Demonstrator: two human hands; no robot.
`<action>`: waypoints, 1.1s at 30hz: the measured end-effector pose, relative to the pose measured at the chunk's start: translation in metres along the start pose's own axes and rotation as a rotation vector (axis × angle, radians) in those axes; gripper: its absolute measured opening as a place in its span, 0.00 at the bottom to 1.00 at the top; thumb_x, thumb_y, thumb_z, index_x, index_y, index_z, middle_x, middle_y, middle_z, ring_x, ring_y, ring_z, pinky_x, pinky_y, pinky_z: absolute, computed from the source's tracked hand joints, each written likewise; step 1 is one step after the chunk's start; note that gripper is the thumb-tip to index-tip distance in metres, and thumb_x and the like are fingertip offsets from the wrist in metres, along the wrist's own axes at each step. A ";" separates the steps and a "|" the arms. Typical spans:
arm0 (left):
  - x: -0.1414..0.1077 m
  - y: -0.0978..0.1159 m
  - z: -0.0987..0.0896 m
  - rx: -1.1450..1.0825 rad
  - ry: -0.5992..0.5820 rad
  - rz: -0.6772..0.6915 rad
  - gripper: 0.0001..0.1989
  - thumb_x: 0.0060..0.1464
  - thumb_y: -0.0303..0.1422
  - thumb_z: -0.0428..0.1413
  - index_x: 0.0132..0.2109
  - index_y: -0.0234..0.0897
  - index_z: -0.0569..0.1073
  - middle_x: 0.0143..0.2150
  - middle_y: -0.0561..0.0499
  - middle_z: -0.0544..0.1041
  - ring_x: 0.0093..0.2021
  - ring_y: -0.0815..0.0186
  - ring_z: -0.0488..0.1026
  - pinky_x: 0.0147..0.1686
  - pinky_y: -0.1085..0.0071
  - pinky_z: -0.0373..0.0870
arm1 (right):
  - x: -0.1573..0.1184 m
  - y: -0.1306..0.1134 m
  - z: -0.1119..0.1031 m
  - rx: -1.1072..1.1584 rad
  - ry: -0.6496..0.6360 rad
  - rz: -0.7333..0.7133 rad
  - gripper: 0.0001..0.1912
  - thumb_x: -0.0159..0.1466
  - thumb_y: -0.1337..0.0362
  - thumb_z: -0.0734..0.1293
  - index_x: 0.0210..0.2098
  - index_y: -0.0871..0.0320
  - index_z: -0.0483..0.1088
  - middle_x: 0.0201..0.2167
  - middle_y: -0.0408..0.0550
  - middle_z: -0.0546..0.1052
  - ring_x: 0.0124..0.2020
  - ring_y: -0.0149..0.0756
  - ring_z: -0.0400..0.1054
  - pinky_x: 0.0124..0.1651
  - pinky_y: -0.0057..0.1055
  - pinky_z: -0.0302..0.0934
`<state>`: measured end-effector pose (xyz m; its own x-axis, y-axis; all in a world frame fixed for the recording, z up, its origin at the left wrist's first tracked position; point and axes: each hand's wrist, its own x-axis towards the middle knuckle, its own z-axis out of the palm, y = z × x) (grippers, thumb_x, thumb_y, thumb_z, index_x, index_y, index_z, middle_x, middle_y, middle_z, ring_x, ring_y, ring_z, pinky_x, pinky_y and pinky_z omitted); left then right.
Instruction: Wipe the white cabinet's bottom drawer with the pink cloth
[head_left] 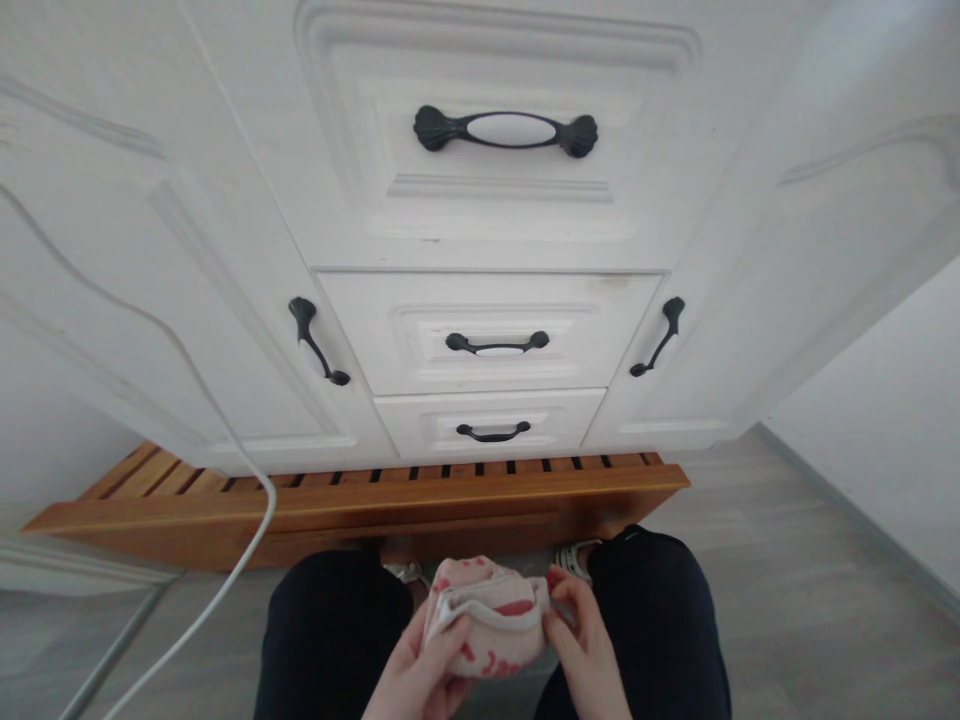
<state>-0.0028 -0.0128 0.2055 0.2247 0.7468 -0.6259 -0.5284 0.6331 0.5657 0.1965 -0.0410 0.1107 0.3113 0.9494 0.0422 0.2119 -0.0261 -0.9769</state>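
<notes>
Hands (pixel 420 670) (pixel 589 650) around folded pink cloth (pixel 487 615)

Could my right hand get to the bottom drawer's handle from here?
Probably yes, once it lets go: the right hand is pinching the pink cloth, but only the low wooden rack lies before the bottom drawer handle.

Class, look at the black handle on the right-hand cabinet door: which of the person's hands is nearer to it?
Right. The right hand grips the pink cloth below the right door handle; the left hand holds the cloth's other side, farther left.
</notes>
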 end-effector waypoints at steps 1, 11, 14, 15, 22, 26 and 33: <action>0.003 -0.002 -0.003 0.034 0.013 0.006 0.35 0.44 0.41 0.69 0.59 0.44 0.69 0.49 0.47 0.80 0.41 0.63 0.79 0.38 0.71 0.74 | -0.001 -0.004 -0.003 -0.109 0.077 -0.078 0.13 0.64 0.58 0.65 0.47 0.54 0.69 0.58 0.57 0.71 0.59 0.49 0.67 0.54 0.47 0.69; 0.007 0.012 0.001 0.557 -0.330 0.050 0.20 0.37 0.26 0.61 0.43 0.39 0.77 0.40 0.53 0.81 0.44 0.61 0.74 0.46 0.69 0.67 | 0.038 -0.091 -0.015 -0.192 -0.886 0.112 0.55 0.41 0.57 0.79 0.65 0.56 0.59 0.61 0.56 0.69 0.62 0.54 0.61 0.63 0.45 0.56; 0.005 0.015 -0.005 0.520 -0.289 0.126 0.22 0.37 0.27 0.63 0.45 0.40 0.77 0.43 0.52 0.80 0.47 0.58 0.74 0.47 0.67 0.68 | 0.037 -0.097 -0.007 0.181 -0.925 0.269 0.26 0.49 0.58 0.76 0.46 0.56 0.74 0.40 0.42 0.79 0.40 0.38 0.72 0.43 0.29 0.63; 0.004 0.014 -0.007 0.435 -0.275 0.137 0.24 0.38 0.30 0.66 0.47 0.41 0.77 0.46 0.50 0.80 0.51 0.55 0.74 0.49 0.66 0.68 | 0.034 -0.099 -0.003 0.296 -0.921 0.308 0.22 0.51 0.57 0.76 0.44 0.56 0.75 0.37 0.41 0.78 0.37 0.34 0.71 0.40 0.27 0.61; 0.014 -0.013 0.002 -0.078 -0.112 0.093 0.32 0.41 0.39 0.70 0.55 0.45 0.73 0.54 0.46 0.78 0.61 0.50 0.70 0.62 0.55 0.65 | 0.018 -0.097 0.028 0.449 -0.792 0.217 0.26 0.61 0.51 0.68 0.54 0.57 0.71 0.47 0.51 0.78 0.51 0.45 0.71 0.54 0.38 0.64; 0.033 -0.019 0.012 -0.094 0.062 0.256 0.29 0.37 0.39 0.73 0.50 0.47 0.76 0.56 0.51 0.76 0.65 0.56 0.65 0.67 0.61 0.59 | 0.011 -0.067 0.047 -0.192 -0.430 -0.026 0.31 0.64 0.65 0.62 0.66 0.57 0.58 0.62 0.58 0.70 0.59 0.46 0.68 0.59 0.41 0.64; 0.062 -0.025 0.008 0.052 0.176 0.486 0.27 0.41 0.45 0.70 0.49 0.45 0.76 0.62 0.50 0.71 0.67 0.55 0.61 0.71 0.60 0.51 | -0.011 0.004 0.082 -0.484 -0.079 -0.504 0.34 0.64 0.71 0.60 0.67 0.43 0.56 0.63 0.45 0.69 0.58 0.43 0.69 0.51 0.34 0.72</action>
<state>0.0313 0.0189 0.1571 -0.1797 0.9146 -0.3623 -0.4951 0.2342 0.8367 0.1183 -0.0264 0.0889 0.0024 0.9019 0.4320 0.7066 0.3042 -0.6389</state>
